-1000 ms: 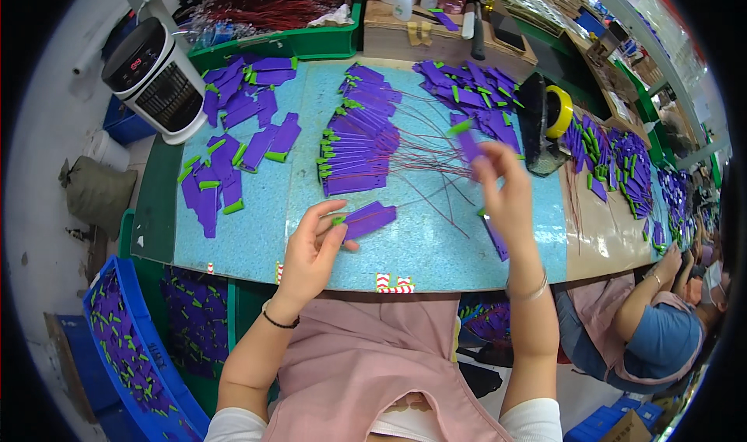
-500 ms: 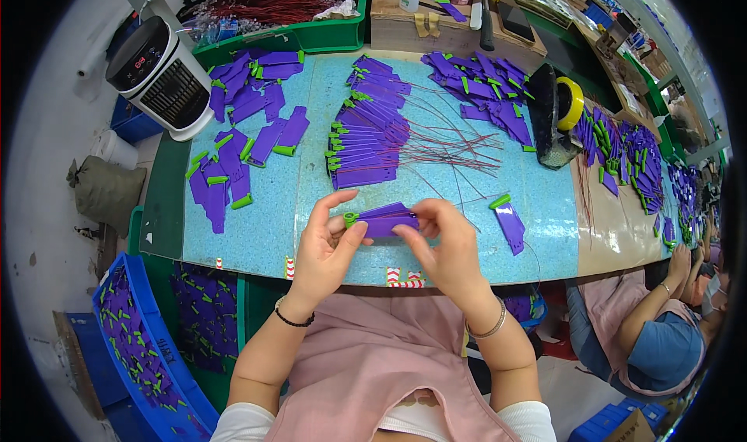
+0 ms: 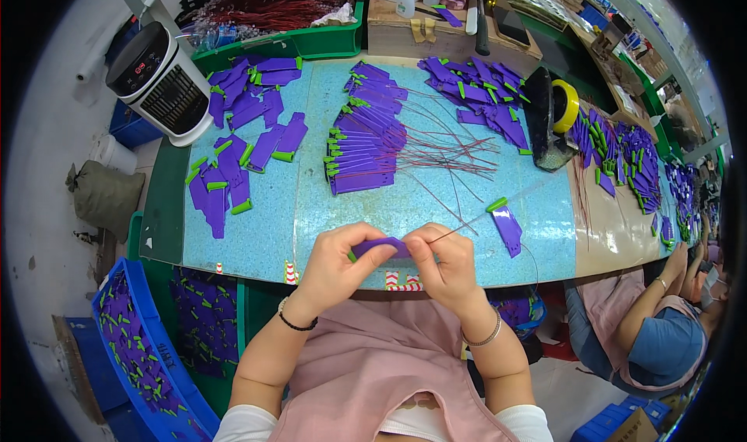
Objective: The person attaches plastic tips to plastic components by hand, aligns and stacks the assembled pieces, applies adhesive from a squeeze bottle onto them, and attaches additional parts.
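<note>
Both hands meet at the near edge of the blue counter (image 3: 272, 232). The left hand (image 3: 336, 259) pinches a purple plastic tag (image 3: 380, 246) in its fingers, while the right hand (image 3: 445, 261) grips the tag's other end and a thin red wire (image 3: 467, 226). A loose tag (image 3: 507, 228) lies just right.

The bench (image 3: 264, 232) is evenly and brightly lit from above; shadows are soft. Straight edges are bent by fisheye distortion, and the corners are blacked out.
</note>
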A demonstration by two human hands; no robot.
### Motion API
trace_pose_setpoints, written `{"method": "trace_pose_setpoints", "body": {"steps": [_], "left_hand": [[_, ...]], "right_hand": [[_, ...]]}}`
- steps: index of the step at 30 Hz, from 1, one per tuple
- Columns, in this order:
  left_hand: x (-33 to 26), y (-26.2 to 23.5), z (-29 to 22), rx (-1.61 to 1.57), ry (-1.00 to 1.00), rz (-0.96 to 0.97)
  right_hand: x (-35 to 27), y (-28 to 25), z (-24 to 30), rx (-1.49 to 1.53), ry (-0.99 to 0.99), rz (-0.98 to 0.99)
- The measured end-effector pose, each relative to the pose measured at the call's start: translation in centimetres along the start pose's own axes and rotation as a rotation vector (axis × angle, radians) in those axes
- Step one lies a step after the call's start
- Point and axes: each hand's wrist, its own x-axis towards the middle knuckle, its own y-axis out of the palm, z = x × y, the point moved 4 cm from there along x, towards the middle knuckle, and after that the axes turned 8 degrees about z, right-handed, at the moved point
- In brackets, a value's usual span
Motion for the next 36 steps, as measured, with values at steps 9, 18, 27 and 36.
{"method": "trace_pose_setpoints", "body": {"steps": [9, 18, 27, 36], "left_hand": [[0.2, -0.1, -0.8, -0.158, 0.118, -0.149], [-0.9, 2.3, 1.8, -0.016, -0.131, -0.037], [-0.7, 3.7, -0.7, 0.038, 0.075, 0.307], [0.1, 5.8, 0.4, -0.33, -0.1, 0.38]], "right_hand": [[0.8, -0.6, 0.5, -0.048, 0.082, 0.194], [-0.8, -0.7, -0.1, -0.367, 0.443, 0.293], [0.0, -0.3, 0.3, 0.345, 0.118, 0.328], [-2.3, -2.2, -0.2, 0.253, 0.324, 0.045]]}}
